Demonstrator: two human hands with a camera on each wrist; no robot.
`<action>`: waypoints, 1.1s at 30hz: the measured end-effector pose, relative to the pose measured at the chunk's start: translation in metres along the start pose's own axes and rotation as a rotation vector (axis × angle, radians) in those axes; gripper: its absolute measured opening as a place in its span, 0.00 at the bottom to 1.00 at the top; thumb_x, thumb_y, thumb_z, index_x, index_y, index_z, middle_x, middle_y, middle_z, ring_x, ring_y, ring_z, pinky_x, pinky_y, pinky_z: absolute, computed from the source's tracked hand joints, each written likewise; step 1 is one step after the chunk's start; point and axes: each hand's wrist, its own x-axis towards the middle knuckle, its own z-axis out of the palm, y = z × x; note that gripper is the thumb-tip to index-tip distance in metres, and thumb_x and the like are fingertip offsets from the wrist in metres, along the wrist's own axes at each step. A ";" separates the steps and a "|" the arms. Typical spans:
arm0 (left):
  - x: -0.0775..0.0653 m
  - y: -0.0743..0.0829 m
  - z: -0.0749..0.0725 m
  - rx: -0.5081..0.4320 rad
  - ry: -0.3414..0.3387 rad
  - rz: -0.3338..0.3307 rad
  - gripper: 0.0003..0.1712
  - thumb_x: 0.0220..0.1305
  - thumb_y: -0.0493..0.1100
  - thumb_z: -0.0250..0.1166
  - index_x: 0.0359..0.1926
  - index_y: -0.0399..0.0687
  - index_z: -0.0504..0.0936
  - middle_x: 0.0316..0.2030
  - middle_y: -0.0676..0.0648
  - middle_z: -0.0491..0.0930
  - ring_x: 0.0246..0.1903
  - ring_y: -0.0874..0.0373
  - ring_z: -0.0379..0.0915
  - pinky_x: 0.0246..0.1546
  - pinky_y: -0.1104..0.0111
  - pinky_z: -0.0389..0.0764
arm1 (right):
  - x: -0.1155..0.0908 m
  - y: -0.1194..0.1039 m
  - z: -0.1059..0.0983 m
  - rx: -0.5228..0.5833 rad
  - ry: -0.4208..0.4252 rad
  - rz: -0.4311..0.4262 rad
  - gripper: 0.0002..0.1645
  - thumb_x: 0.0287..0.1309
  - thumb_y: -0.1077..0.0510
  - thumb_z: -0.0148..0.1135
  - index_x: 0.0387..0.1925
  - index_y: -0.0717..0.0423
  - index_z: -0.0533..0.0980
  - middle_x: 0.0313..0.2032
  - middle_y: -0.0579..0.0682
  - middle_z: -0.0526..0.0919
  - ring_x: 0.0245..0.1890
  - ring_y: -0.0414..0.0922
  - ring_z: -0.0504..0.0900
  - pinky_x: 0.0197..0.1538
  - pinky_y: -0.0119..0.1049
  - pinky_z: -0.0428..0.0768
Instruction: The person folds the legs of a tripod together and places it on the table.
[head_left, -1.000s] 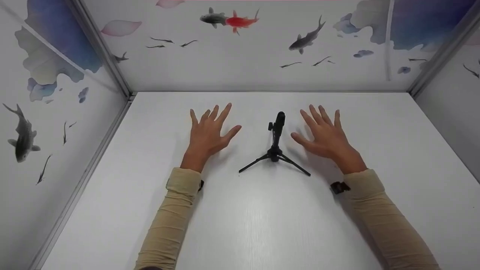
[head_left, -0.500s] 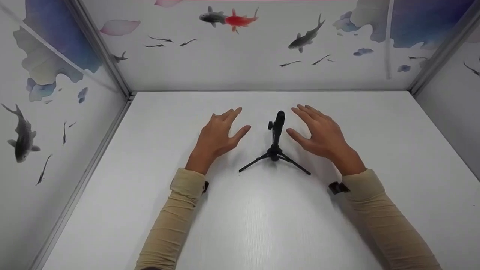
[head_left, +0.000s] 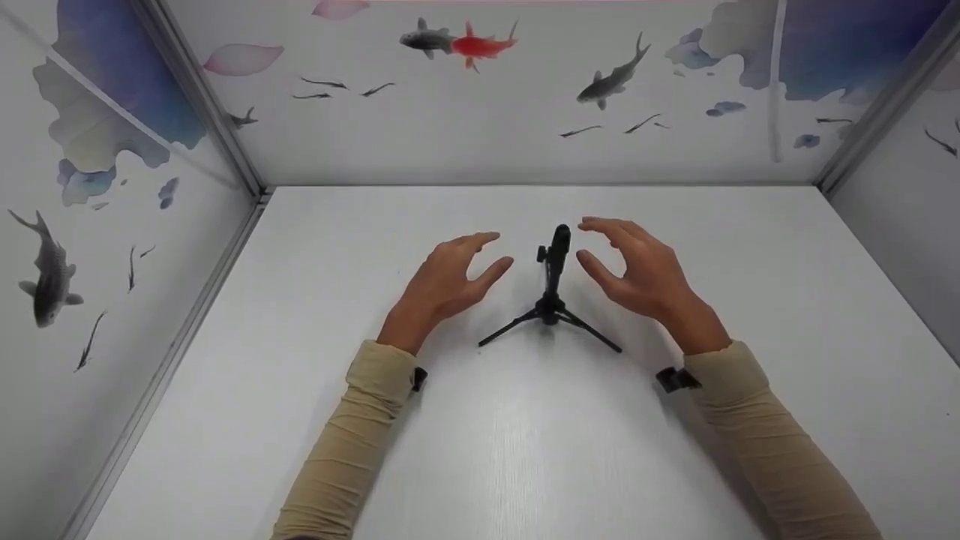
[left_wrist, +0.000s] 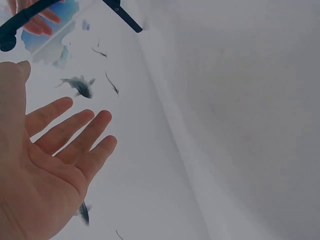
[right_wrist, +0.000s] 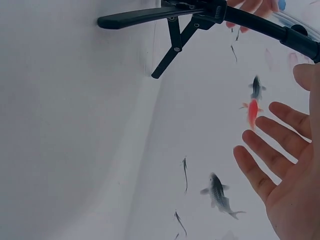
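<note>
A small black tripod [head_left: 551, 300] stands upright on the white table, its legs spread and a knob at the side of its upper part. To its left, my left hand [head_left: 442, 281] is held with thumb and fingers apart, not touching it. On the other side my right hand [head_left: 645, 274] faces it in the same way, a little closer and also apart from it. The left wrist view shows the bare palm [left_wrist: 55, 170] with nothing in it. In the right wrist view the tripod [right_wrist: 255, 22] crosses the top, above the loosely bent fingers [right_wrist: 272, 150].
White panels printed with fish and blue leaves enclose the table [head_left: 510, 450] at the back [head_left: 487, 150] and both sides. Metal frame posts [head_left: 199, 97] stand at the corners. A dark wrist device [head_left: 679, 379] shows at the right cuff.
Both hands have turned inward, and their spread fingers have drawn together and bent. My left hand has moved right, toward the tripod. The tripod stays where it was.
</note>
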 end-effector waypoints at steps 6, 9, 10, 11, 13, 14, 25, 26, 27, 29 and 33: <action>0.001 0.003 0.005 -0.048 -0.019 0.042 0.32 0.81 0.65 0.59 0.70 0.50 0.82 0.65 0.45 0.86 0.62 0.50 0.85 0.68 0.54 0.81 | 0.002 -0.002 -0.001 0.104 0.014 -0.036 0.25 0.75 0.46 0.67 0.68 0.46 0.80 0.63 0.48 0.87 0.57 0.52 0.87 0.56 0.53 0.86; 0.002 0.006 0.007 -0.067 -0.032 0.063 0.29 0.81 0.63 0.61 0.67 0.49 0.84 0.62 0.45 0.88 0.60 0.52 0.87 0.66 0.55 0.82 | 0.003 -0.003 0.000 0.134 0.011 -0.066 0.23 0.75 0.48 0.67 0.66 0.48 0.81 0.61 0.47 0.88 0.58 0.49 0.87 0.55 0.51 0.87; 0.002 0.007 0.008 -0.075 -0.038 0.071 0.28 0.81 0.62 0.61 0.67 0.48 0.84 0.61 0.45 0.88 0.60 0.52 0.87 0.66 0.55 0.82 | 0.003 -0.003 0.000 0.138 0.009 -0.073 0.23 0.75 0.48 0.67 0.66 0.48 0.81 0.61 0.47 0.88 0.58 0.49 0.87 0.54 0.50 0.88; 0.002 0.008 0.009 -0.082 -0.041 0.079 0.27 0.81 0.61 0.62 0.66 0.48 0.85 0.60 0.45 0.89 0.59 0.52 0.87 0.65 0.55 0.83 | 0.004 -0.004 0.000 0.139 0.006 -0.077 0.23 0.75 0.48 0.68 0.66 0.49 0.81 0.60 0.46 0.88 0.58 0.47 0.87 0.54 0.49 0.88; 0.002 0.009 0.011 -0.094 -0.048 0.098 0.26 0.81 0.60 0.62 0.64 0.47 0.85 0.58 0.44 0.90 0.57 0.51 0.88 0.64 0.56 0.84 | 0.004 -0.005 0.000 0.143 -0.001 -0.079 0.23 0.75 0.48 0.67 0.66 0.48 0.81 0.60 0.45 0.88 0.57 0.46 0.87 0.52 0.48 0.88; 0.003 0.009 0.011 -0.098 -0.052 0.110 0.25 0.81 0.59 0.63 0.63 0.47 0.86 0.58 0.44 0.90 0.56 0.51 0.89 0.63 0.56 0.85 | 0.003 -0.006 0.001 0.143 -0.004 -0.077 0.23 0.75 0.48 0.67 0.66 0.48 0.81 0.60 0.45 0.88 0.57 0.46 0.87 0.52 0.47 0.88; 0.002 0.012 0.018 -0.136 -0.097 0.140 0.20 0.81 0.55 0.64 0.59 0.45 0.87 0.53 0.46 0.92 0.51 0.55 0.91 0.59 0.57 0.87 | 0.003 -0.007 0.003 0.258 -0.051 -0.088 0.21 0.75 0.50 0.68 0.66 0.47 0.82 0.58 0.44 0.89 0.49 0.43 0.90 0.46 0.45 0.88; 0.002 0.013 0.018 -0.140 -0.105 0.135 0.20 0.81 0.54 0.64 0.59 0.46 0.87 0.52 0.46 0.92 0.51 0.55 0.91 0.59 0.57 0.87 | 0.003 -0.007 0.004 0.277 -0.056 -0.092 0.21 0.76 0.51 0.67 0.66 0.46 0.82 0.58 0.44 0.89 0.49 0.42 0.90 0.46 0.45 0.88; 0.001 0.013 0.018 -0.145 -0.114 0.130 0.20 0.81 0.54 0.64 0.59 0.46 0.87 0.52 0.46 0.93 0.51 0.55 0.91 0.59 0.57 0.87 | 0.003 -0.007 0.005 0.295 -0.063 -0.095 0.21 0.76 0.51 0.67 0.66 0.45 0.81 0.58 0.43 0.89 0.49 0.42 0.90 0.46 0.44 0.88; 0.001 0.014 0.020 -0.156 -0.131 0.130 0.19 0.81 0.54 0.65 0.59 0.46 0.87 0.51 0.46 0.93 0.51 0.55 0.91 0.59 0.56 0.87 | 0.003 -0.008 0.006 0.323 -0.071 -0.102 0.21 0.76 0.52 0.68 0.66 0.44 0.81 0.57 0.42 0.89 0.48 0.41 0.90 0.45 0.41 0.88; 0.002 0.015 0.021 -0.179 -0.142 0.147 0.18 0.81 0.52 0.65 0.59 0.45 0.87 0.50 0.45 0.93 0.50 0.54 0.92 0.58 0.56 0.88 | 0.005 -0.009 0.007 0.357 -0.070 -0.120 0.20 0.75 0.53 0.69 0.65 0.41 0.82 0.56 0.40 0.90 0.47 0.41 0.90 0.43 0.36 0.86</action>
